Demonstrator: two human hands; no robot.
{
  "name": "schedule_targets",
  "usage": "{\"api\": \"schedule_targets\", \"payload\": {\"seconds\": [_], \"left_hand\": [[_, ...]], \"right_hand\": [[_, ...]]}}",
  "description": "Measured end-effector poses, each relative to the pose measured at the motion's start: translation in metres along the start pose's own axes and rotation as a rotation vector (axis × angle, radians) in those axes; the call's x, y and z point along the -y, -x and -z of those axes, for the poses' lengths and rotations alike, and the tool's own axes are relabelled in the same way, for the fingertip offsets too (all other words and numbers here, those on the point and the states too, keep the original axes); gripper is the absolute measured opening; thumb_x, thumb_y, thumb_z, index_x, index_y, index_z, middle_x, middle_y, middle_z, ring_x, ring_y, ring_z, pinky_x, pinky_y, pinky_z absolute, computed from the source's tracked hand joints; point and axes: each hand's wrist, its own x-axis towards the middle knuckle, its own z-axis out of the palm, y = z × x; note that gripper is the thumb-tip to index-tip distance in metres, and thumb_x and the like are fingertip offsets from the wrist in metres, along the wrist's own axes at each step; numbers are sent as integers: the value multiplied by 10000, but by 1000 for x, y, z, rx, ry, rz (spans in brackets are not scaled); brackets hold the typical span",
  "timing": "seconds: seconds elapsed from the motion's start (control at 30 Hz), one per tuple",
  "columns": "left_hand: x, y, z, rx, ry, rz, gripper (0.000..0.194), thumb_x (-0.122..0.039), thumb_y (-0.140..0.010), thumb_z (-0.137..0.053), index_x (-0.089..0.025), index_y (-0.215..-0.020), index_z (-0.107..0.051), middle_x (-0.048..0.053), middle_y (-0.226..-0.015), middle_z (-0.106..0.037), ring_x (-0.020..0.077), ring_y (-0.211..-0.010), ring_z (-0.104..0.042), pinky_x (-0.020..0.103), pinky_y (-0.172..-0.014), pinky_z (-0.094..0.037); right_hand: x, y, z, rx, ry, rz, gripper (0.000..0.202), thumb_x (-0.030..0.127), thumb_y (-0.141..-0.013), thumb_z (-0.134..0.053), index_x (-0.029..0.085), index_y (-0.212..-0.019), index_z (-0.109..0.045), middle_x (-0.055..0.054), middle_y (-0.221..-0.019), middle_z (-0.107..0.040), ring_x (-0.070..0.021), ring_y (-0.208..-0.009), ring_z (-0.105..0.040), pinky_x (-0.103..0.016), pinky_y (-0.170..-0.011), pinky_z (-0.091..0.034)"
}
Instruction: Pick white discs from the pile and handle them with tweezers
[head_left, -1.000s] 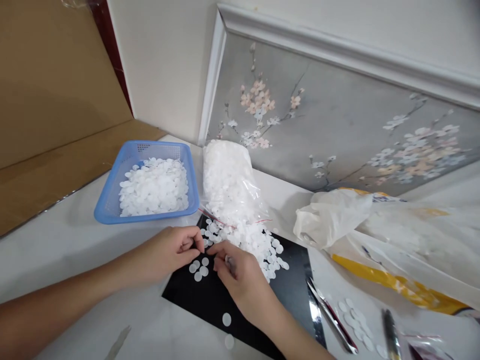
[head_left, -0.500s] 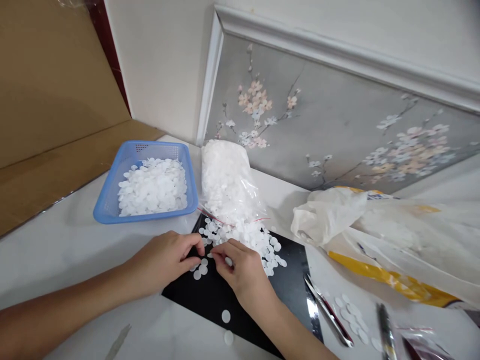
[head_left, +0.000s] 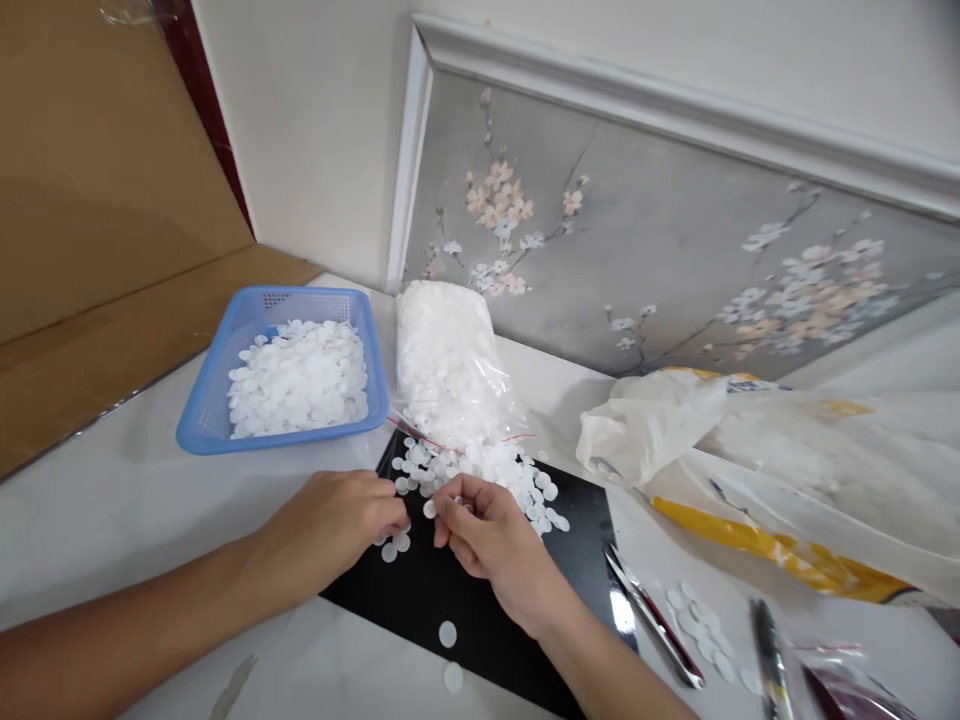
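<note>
My right hand point(head_left: 491, 535) is closed in a pinch, with a small white disc point(head_left: 430, 509) at its fingertips. More white shows behind those fingers, partly hidden. To its left, my left hand point(head_left: 345, 525) has its fingers curled down at the edge of the black board point(head_left: 435, 590). Whatever is between them is hidden. A few loose white discs point(head_left: 390, 552) lie just under the left fingertips. Beyond both hands, a heap of white discs point(head_left: 517, 485) spills onto the board from an open clear zip bag point(head_left: 450, 360) packed with more of them.
A blue plastic basket point(head_left: 191, 425) full of white discs stands at the left. On the right lie tweezers point(head_left: 656, 620), scattered discs point(head_left: 701, 630), a dark pen-like tool point(head_left: 769, 650) and a large white-and-yellow plastic bag point(head_left: 780, 540). A framed flower picture point(head_left: 637, 220) stands behind.
My left fingers have curled in, from a looser bend. My right hand has rolled over, its fingers lifting and showing the pinched disc. The view has shifted slightly.
</note>
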Motion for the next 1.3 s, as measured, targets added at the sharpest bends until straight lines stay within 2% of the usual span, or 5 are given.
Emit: {"api": "schedule_targets", "payload": {"seconds": [0.23,0.43,0.7,0.93,1.3], "left_hand": [[-1,-2,3,-43,249,207,128,-240,-883,-475,-225,-788,-559,-43,-632,-536,146,-593,-477,256,-560,-270],[-1,-1,12,-31,943,368,257,-407,-899,-461,-219,-729,-416,-84,-587,-386,102,-543,-319,226,-506,-240],[0,-2,24,-18,1299,417,118,-204,-669,-524,-204,-669,-406,3,-675,-626,86,-498,-403,224,-440,-151],[3,2,20,50,586,281,85,-280,-763,-592,-211,-720,-616,-78,-520,-343,103,-486,-299,236,-477,-196],[-3,7,2,92,125,95,152,-104,-760,-577,-233,-685,-606,-15,-704,-659,184,-668,-586,264,-568,-261]], "right_hand": [[3,5,3,63,6,-4,362,438,-863,-539,200,-628,-400,54,-568,-491,-35,-402,-263,-203,-396,-114],[-9,6,-1,63,704,313,89,213,-860,-596,224,-893,-678,5,-731,-610,-126,-601,-502,-257,-581,-372],[-7,6,-6,16,749,256,75,180,-822,-604,218,-757,-599,47,-606,-512,-108,-529,-427,-239,-517,-325],[2,8,3,82,148,86,152,149,-742,-499,228,-698,-377,54,-626,-556,-65,-435,-268,-214,-425,-183],[-19,4,-7,82,978,496,170,82,-858,-570,216,-836,-673,-15,-783,-589,-144,-636,-566,-264,-608,-442]]}}
